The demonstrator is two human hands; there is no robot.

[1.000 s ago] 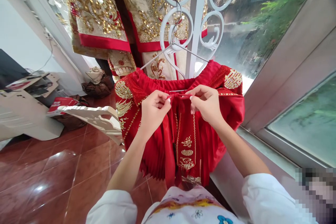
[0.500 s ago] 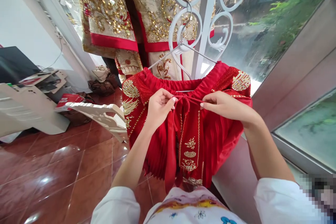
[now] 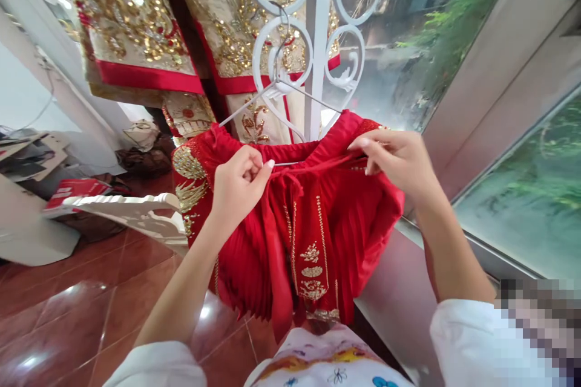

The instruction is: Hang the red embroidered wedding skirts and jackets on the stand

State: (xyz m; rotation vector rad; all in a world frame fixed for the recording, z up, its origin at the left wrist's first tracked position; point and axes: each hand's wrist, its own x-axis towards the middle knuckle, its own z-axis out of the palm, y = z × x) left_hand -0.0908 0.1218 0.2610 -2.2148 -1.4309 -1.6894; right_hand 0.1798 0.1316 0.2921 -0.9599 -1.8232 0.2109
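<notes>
A red pleated skirt point(image 3: 363, 224) with gold embroidery hangs by its gathered waist from a thin metal hanger point(image 3: 313, 97). Across the front of the waistband runs a narrow red drawstring point(image 3: 324, 166), stretched between my hands. My left hand point(image 3: 240, 184) pinches the string left of the middle, thumb against curled fingers. Farther out to the right, and a little higher, my right hand point(image 3: 394, 157) grips the string between thumb and fingers. A small loop of cord dangles near the middle, and a broad red ribbon point(image 3: 279, 278) hangs below my left hand.
The hanger hooks onto a white scrollwork metal rack point(image 3: 315, 42). Behind it hang cream garments point(image 3: 136, 18) with gold sequins and red hems. A white carved chair back point(image 3: 136, 211) stands close on the left, and a framed window point(image 3: 512, 151) is on the right.
My right hand has drawn the string outward to the right and up, widening the gap between my hands. My left hand keeps its pinch. The camera view has shifted.
</notes>
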